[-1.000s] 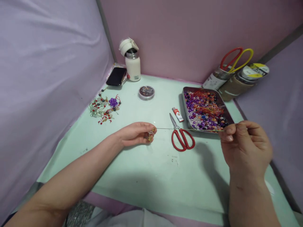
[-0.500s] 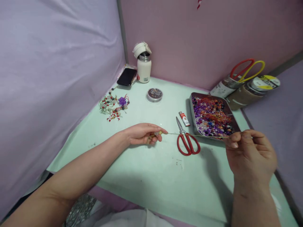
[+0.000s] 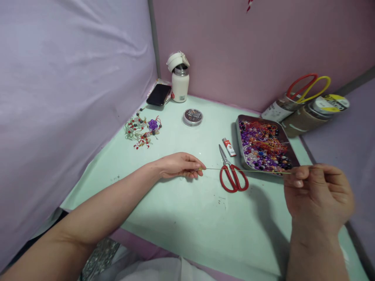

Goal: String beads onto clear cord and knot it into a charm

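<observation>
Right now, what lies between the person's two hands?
In the head view, a thread stretches straight across, passing in front of the scissors and bead tray.

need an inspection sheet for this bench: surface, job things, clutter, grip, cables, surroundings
Surface: pale green table, small dark marks near the scissors
Job's things: thin thread, straight between both hands; yellow bead partly hidden
Clutter: scissors, lighter, bead tray, beaded strings, round case, phone, bottle with lid raised
Left hand: grip pinched on thread and bead
Right hand: grip pinched on thread
Cables: nothing seen
Surroundings: pink wall behind, purple cloth at left
</observation>
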`<state>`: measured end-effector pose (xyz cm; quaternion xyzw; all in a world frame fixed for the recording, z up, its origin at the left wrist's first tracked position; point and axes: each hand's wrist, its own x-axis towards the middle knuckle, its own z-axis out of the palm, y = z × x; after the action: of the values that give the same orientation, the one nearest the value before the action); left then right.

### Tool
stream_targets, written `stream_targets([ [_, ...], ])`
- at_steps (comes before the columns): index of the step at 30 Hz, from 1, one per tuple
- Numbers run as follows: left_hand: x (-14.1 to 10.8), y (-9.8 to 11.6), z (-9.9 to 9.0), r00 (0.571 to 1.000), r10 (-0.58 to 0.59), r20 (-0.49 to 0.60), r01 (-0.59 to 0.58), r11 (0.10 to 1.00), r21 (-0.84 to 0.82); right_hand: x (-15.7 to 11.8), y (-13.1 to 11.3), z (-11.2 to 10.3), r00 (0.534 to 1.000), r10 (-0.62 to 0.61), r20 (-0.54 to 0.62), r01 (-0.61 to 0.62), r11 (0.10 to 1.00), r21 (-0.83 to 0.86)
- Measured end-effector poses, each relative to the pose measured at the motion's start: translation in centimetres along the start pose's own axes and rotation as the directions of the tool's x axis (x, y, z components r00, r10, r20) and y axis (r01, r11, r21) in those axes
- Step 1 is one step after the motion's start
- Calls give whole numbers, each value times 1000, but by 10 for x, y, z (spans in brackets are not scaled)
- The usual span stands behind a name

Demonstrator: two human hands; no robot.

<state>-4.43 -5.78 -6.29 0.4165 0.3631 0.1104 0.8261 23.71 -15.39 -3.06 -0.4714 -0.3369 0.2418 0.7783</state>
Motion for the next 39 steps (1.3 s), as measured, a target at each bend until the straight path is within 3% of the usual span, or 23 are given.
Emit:
stream_targets([
  [6, 1, 0, -1, 1000, -15, -24, 14, 997, -70, -1, 0, 1, 1000, 4, -16, -4, 1000, 4],
  [14, -1, 4, 4, 994, 28, -109, -29, 999, -14, -2, 1, 1, 999, -41, -14, 40, 998, -55],
  [18, -3, 4, 6, 997, 27, -77, -27, 1000, 3, -4, 6, 2, 985, -172, -22, 168, 978, -121],
  [22, -4, 5, 6, 998, 21, -59, -22, 1000, -13, -15, 5, 12, 924, -380, -46, 351, 888, -298],
  [24, -4, 4, 4, 998, 16, -56, -18, 999, -37, -25, 1, 21, 902, -424, 87, 424, 825, -374],
  [26, -3, 3, 2, 999, 17, -51, -20, 999, -50, -34, -2, 34, 887, -282, 365, 427, 802, -419],
  [27, -3, 2, 1, 999, 23, -45, -25, 998, -51, -38, -1, 41, 857, -134, 497, 394, 793, -465],
  [29, -1, 1, 0, 999, 39, -29, -40, 998, -51, -44, 5, 57, 775, 123, 620, 317, 773, -549],
  [30, -1, 0, -1, 999, 48, -22, -49, 997, -51, -46, 11, 65, 730, 236, 641, 260, 772, -580],
  [33, 1, -3, -4, 997, 70, -16, -71, 996, -57, -48, 33, 82, 603, 420, 678, 97, 805, -586],
  [36, 2, -4, -8, 995, 92, -25, -93, 993, -72, -49, 49, 86, 572, 501, 649, -4, 793, -609],
  [39, 4, -3, -9, 995, 88, -53, -92, 993, -68, -51, 53, 82, 568, 553, 610, -21, 751, -661],
])
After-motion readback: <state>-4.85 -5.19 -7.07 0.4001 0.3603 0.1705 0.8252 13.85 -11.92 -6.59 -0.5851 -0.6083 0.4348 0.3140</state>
